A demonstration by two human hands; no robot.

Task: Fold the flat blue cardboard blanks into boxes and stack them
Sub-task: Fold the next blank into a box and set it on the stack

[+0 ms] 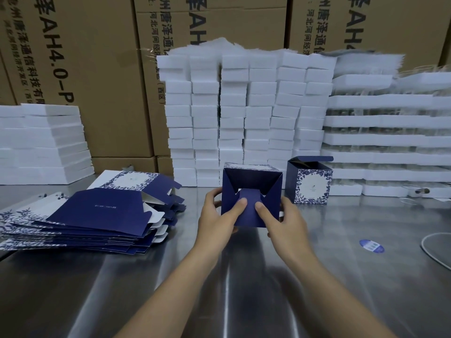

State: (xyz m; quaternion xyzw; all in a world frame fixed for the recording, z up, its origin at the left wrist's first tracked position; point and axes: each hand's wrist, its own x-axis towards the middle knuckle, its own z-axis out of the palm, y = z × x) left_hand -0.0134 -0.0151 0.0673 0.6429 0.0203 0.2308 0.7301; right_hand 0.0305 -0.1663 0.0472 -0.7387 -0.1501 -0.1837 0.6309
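both hands on one half-made box [251, 181], held up just above the middle of the worktop [244, 284], its open underside turned to me. left hand [214, 215] wraps the left wall, right hand [286, 223] wraps the right wall, and both thumbs press the tongue flap into the bottom. side flaps are folded in; the lock looks not yet seated. progress, as i judge it: one finished box [311, 185] stands toward the back edge, right of centre, lid flap up, nothing stacked on it. a thick pile of flat blanks [97, 215] lies fanned by the left edge, so most of the work is left. writing: the brown cartons [109, 69] behind read "ah4.0-p" in big letters, with chinese lines, 唐泽通信科技 and 河北河间经济开发区(西区). the top blank carries a small pale line of print, too small to read; same for the round blue sticker [371, 246] near the right edge. white foam blocks [244, 118] line the back.
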